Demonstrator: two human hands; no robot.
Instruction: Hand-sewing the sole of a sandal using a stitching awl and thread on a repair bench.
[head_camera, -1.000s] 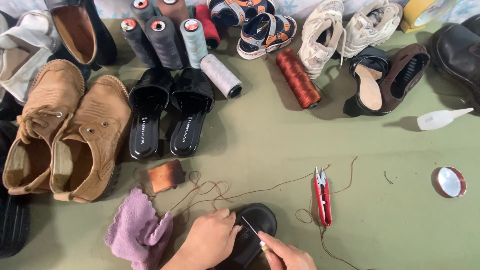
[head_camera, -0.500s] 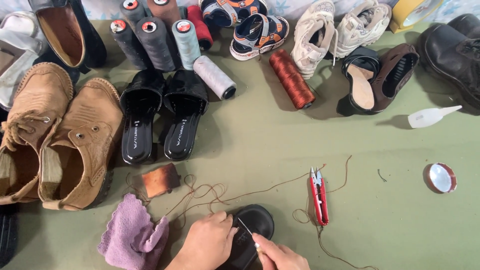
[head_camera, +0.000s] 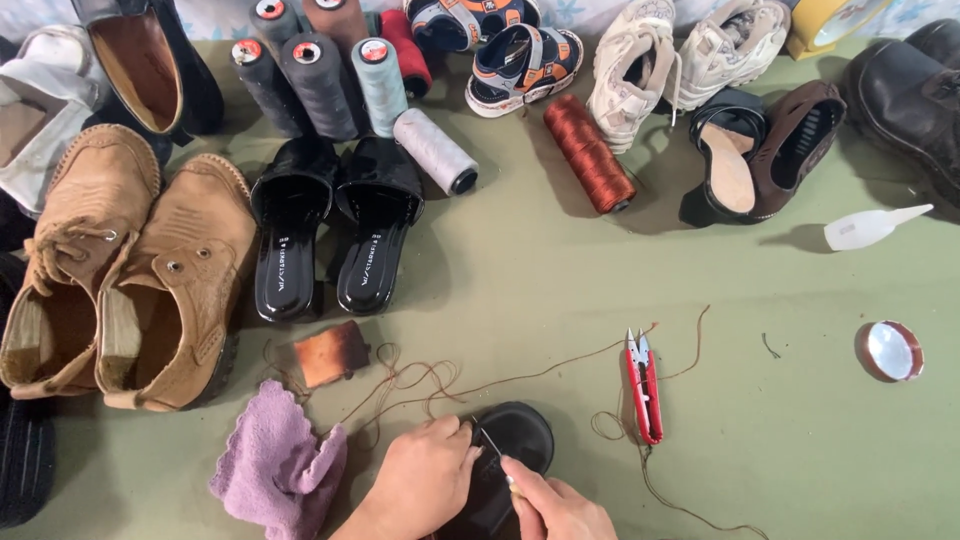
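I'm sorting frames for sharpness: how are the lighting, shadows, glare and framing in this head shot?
Head view: light is soft and even, with short shadows beside the rust thread spool; glare shines on the black slip-on shoes and the small round lid; focus is sharp throughout; the left hand and right hand are cut off by the bottom edge.

Olive-green table (head_camera: 560, 290) sets off tan suede shoes (head_camera: 120, 270), glossy black heeled mules (head_camera: 335, 235) and a rust-red thread spool (head_camera: 590, 153). Grey, pale-blue and red thread cones (head_camera: 320, 75) stand at the back, beside cream sneakers (head_camera: 680, 65) and navy-and-orange sandals (head_camera: 500, 45). Red-handled snips (head_camera: 643, 385) lie on brown thread (head_camera: 540, 372), near a lilac cloth (head_camera: 280, 470) and a black shoe (head_camera: 510, 455).
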